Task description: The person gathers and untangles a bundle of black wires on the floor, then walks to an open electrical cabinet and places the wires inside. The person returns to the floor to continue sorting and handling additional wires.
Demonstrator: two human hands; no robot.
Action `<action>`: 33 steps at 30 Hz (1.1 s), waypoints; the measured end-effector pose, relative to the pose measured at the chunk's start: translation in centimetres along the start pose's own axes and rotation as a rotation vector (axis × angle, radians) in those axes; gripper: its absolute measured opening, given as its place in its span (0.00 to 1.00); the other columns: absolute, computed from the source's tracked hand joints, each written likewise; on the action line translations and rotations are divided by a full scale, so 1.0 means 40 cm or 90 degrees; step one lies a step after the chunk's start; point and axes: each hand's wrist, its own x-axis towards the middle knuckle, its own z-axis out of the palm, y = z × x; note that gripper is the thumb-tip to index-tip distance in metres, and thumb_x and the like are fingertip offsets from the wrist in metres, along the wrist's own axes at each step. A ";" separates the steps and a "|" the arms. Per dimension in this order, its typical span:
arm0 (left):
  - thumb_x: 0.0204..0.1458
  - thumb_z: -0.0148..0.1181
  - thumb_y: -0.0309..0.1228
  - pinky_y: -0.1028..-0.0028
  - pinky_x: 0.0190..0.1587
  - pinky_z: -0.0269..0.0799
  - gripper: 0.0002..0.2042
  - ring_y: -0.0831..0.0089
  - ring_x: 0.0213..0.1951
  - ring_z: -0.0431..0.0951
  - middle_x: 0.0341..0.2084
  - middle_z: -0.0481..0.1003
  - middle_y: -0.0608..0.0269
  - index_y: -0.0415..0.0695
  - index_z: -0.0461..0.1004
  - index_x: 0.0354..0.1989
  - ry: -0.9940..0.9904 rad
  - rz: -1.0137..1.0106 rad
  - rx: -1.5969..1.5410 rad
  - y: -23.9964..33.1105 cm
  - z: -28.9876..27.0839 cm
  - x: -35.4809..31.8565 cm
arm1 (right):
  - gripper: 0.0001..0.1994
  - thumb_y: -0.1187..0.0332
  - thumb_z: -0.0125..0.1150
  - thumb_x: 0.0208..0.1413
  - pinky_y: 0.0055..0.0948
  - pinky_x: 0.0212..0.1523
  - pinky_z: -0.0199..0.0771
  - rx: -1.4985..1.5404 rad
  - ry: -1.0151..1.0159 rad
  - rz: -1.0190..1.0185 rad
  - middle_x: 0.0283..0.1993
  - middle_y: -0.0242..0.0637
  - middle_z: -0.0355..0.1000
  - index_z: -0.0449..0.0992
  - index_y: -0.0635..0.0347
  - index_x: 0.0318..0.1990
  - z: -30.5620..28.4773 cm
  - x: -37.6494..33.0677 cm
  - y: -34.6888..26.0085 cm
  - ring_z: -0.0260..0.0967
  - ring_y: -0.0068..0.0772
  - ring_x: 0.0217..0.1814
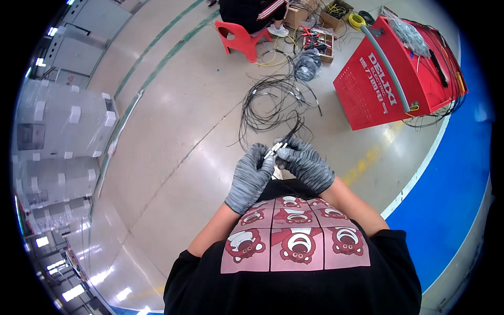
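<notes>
Both my hands wear grey striped knit gloves and meet in front of my lap. Between them is a bunch of black wires (297, 127) with white sleeves (275, 150) near the ends. My right hand (305, 164) closes around the bunch just behind the sleeves. At the sleeves' lower left side, the fingers of my left hand (252, 176) are pinched together against the wire ends. Beyond my hands, a loose coil of black wire (254, 107) spreads over the floor.
A red cart (362, 89) with wires and plastic on top stands at the right. Ahead, a person sits on a red stool (242, 39) beside a tool box (321, 44), a black plastic bag (307, 65) and yellow cable (356, 21). Wrapped cabinets (68, 121) line the left.
</notes>
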 end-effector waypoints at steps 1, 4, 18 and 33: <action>0.53 0.51 0.25 0.80 0.28 0.65 0.03 0.83 0.24 0.65 0.21 0.68 0.68 0.39 0.66 0.32 -0.007 0.006 0.024 0.010 -0.002 -0.001 | 0.11 0.66 0.59 0.52 0.17 0.32 0.69 -0.015 -0.001 0.002 0.32 0.31 0.70 0.71 0.62 0.40 0.003 0.002 0.010 0.66 0.20 0.29; 0.53 0.52 0.25 0.81 0.26 0.64 0.03 0.85 0.23 0.63 0.20 0.67 0.68 0.39 0.67 0.31 -0.007 0.035 0.072 -0.008 -0.013 0.000 | 0.10 0.64 0.60 0.52 0.17 0.32 0.69 -0.023 0.041 0.004 0.29 0.31 0.69 0.72 0.61 0.36 0.020 0.000 0.028 0.66 0.20 0.28; 0.55 0.51 0.29 0.82 0.26 0.63 0.06 0.84 0.21 0.65 0.18 0.66 0.70 0.41 0.68 0.28 -0.042 0.012 -0.059 -0.025 -0.079 0.018 | 0.10 0.64 0.55 0.55 0.19 0.34 0.69 0.068 0.047 -0.056 0.32 0.30 0.70 0.73 0.61 0.38 0.077 0.006 0.025 0.66 0.20 0.33; 0.53 0.53 0.26 0.81 0.25 0.60 0.06 0.86 0.22 0.61 0.17 0.63 0.72 0.40 0.67 0.26 -0.049 -0.005 -0.004 -0.024 -0.073 0.031 | 0.12 0.60 0.53 0.57 0.18 0.32 0.67 0.111 0.048 -0.044 0.30 0.29 0.68 0.72 0.61 0.37 0.059 0.013 0.008 0.64 0.19 0.30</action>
